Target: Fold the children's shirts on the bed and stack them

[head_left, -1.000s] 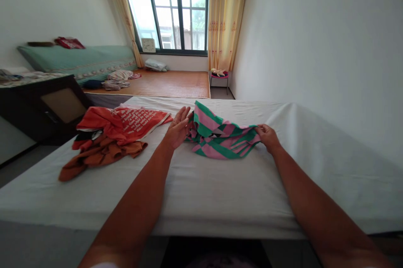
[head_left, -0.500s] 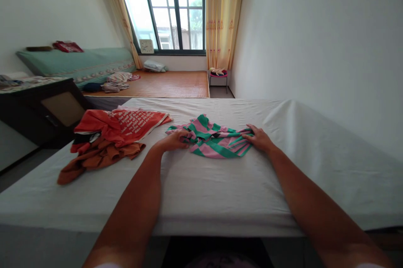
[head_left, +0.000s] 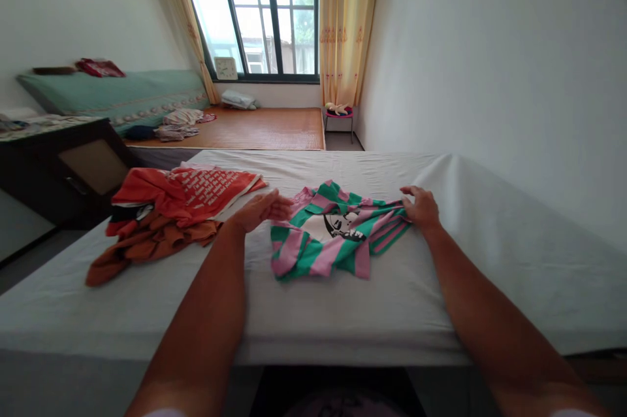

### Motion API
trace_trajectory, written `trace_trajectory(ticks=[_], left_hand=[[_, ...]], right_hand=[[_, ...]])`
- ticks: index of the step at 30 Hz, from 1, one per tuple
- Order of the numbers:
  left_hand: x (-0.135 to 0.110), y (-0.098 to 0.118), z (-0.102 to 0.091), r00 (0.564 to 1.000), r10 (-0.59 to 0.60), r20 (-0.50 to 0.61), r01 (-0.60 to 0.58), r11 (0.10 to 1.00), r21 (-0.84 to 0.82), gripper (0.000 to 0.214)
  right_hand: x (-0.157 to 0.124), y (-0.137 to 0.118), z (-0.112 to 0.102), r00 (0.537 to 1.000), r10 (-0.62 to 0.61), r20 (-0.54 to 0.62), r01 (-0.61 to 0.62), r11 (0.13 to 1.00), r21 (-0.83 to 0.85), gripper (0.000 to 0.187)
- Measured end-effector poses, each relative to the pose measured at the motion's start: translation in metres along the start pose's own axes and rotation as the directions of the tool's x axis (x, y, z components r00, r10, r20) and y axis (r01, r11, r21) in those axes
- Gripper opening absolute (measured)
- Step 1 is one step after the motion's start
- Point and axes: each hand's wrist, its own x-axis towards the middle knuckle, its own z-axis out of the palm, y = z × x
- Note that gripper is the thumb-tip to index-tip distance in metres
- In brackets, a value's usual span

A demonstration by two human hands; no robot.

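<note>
A green and pink striped shirt (head_left: 323,247) with a black-and-white print lies partly spread and creased on the white-covered bed. My right hand (head_left: 422,209) grips the gathered right end of the shirt between thumb and fingers, though the fingertips are partly hidden. Beside the shirt's left upper edge is my left hand (head_left: 264,209), its fingers stretched out and holding nothing. Further left, a red garment with white lettering (head_left: 196,191) rests on top of a rumpled brown garment (head_left: 151,244).
The white sheet (head_left: 353,319) runs to the bed's front edge and against the wall at the right. Behind stands another bed with a brown mat (head_left: 264,126) and folded clothes (head_left: 179,133). A dark cabinet (head_left: 73,162) is at left, a pink stool (head_left: 339,114) at the back.
My left hand has let go of the shirt and moved slightly left. The shirt's front has opened out toward me, showing its print. My right hand has pulled its end to the right.
</note>
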Motion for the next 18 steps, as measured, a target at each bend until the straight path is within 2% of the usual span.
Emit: trace_trajectory(ticks=[1,2,3,4,6,8,10,12,14,16,18], left_hand=[[0.005,-0.003,0.003,0.991,0.049,-0.127,-0.04,0.997,0.07,0.064],[0.011,-0.008,0.006,0.962,0.113,-0.247,-0.069,0.981,0.179,0.06],[0.017,-0.013,0.01,0.926,0.18,-0.331,-0.072,0.947,0.314,0.055],[0.022,-0.018,0.012,0.901,0.237,-0.363,-0.05,0.889,0.455,0.051],[0.029,-0.028,0.017,0.903,0.291,-0.316,0.004,0.73,0.684,0.045],[0.032,-0.033,0.02,0.928,0.298,-0.221,0.005,0.586,0.81,0.043],[0.031,-0.033,0.024,0.942,0.299,-0.154,-0.018,0.503,0.864,0.042],[0.029,-0.031,0.027,0.946,0.284,-0.155,0.002,0.475,0.88,0.044],[0.027,-0.028,0.028,0.947,0.259,-0.189,0.045,0.477,0.878,0.049],[0.026,-0.026,0.026,0.955,0.217,-0.203,0.07,0.5,0.863,0.053],[0.027,-0.026,0.023,0.968,0.18,-0.177,0.056,0.53,0.846,0.05]], right_hand=[[-0.001,-0.007,0.0,0.999,-0.05,-0.01,0.05,0.999,0.001,0.029],[-0.003,-0.016,0.0,0.996,-0.092,-0.007,0.092,0.995,0.027,0.03],[-0.005,-0.025,0.001,0.992,-0.129,0.011,0.128,0.989,0.072,0.031],[-0.008,-0.035,0.002,0.985,-0.166,0.045,0.159,0.979,0.128,0.031],[-0.014,-0.056,0.007,0.957,-0.25,0.148,0.214,0.95,0.227,0.036],[-0.021,-0.075,0.016,0.902,-0.344,0.263,0.274,0.924,0.267,0.044],[-0.024,-0.09,0.025,0.848,-0.398,0.35,0.322,0.912,0.256,0.048],[-0.02,-0.099,0.034,0.813,-0.407,0.415,0.342,0.912,0.225,0.035],[-0.007,-0.104,0.04,0.795,-0.367,0.483,0.294,0.929,0.224,0.017],[0.015,-0.107,0.043,0.799,-0.265,0.54,0.131,0.953,0.273,0.021],[0.042,-0.111,0.043,0.837,-0.155,0.524,-0.063,0.925,0.375,0.024]])
